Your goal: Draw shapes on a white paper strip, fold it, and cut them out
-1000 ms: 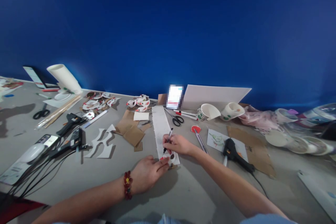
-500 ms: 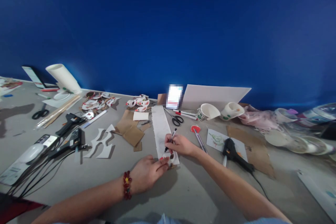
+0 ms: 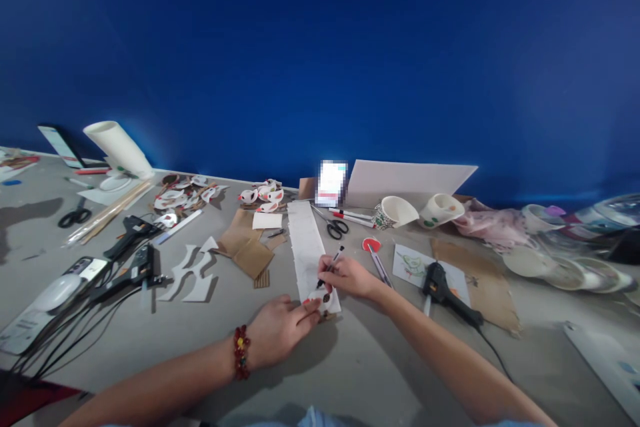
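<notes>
A long white paper strip [image 3: 306, 240] lies in front of me on the grey table. My right hand [image 3: 345, 275] grips a black pen [image 3: 331, 265], its tip down at a small white piece with red and dark marks [image 3: 320, 296] near the strip's close end. My left hand [image 3: 287, 330], with a red bead bracelet at the wrist, presses its fingertips on that small piece from the left. Its fingers lie extended and flat. A bit of brown cardboard shows under the strip's near edge.
Black scissors [image 3: 337, 228], red markers [image 3: 353, 217] and a cutter [image 3: 381, 265] lie beyond my right hand. Glue guns [image 3: 445, 287] rest on both sides. Cardboard pieces [image 3: 254, 257] and white cutouts [image 3: 197, 277] lie left. A lit phone [image 3: 331, 182] stands by the blue wall.
My right hand and the pen have shifted slightly to the right, and the pen leans more. My left hand stays nearly in place on the small piece.
</notes>
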{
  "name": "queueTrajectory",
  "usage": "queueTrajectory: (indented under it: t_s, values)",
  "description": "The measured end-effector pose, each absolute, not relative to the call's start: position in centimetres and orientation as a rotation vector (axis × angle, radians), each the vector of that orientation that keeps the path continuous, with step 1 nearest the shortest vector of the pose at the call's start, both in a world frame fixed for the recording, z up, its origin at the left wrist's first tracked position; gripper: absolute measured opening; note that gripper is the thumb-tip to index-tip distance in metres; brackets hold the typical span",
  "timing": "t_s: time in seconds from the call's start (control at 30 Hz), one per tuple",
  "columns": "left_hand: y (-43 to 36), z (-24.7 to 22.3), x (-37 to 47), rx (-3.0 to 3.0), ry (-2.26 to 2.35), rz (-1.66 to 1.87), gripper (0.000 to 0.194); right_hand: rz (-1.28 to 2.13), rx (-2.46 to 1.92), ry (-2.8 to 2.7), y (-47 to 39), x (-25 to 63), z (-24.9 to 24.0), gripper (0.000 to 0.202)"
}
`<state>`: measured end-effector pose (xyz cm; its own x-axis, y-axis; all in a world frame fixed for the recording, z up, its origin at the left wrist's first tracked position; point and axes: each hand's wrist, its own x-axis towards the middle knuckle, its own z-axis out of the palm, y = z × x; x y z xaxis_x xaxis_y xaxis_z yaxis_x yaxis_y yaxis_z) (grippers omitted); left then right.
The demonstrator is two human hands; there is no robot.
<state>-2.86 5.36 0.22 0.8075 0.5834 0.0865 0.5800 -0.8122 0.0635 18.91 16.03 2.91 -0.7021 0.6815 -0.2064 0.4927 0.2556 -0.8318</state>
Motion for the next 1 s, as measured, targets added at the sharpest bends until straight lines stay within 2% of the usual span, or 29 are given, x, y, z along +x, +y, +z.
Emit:
queueTrajectory:
  t_s: [0.7, 1.0]
  values:
    - [5.4, 0.2, -2.9, 2.896, 0.926, 0.204, 0.035, 1.441, -1.041, -2.404, 17.1, 20.0, 3.6, 0.026]
    - [5.4, 0.1, -2.9, 2.887, 0.927, 0.18, 0.034, 1.454, -0.975, -2.464, 18.1, 20.6, 3.5, 0.042]
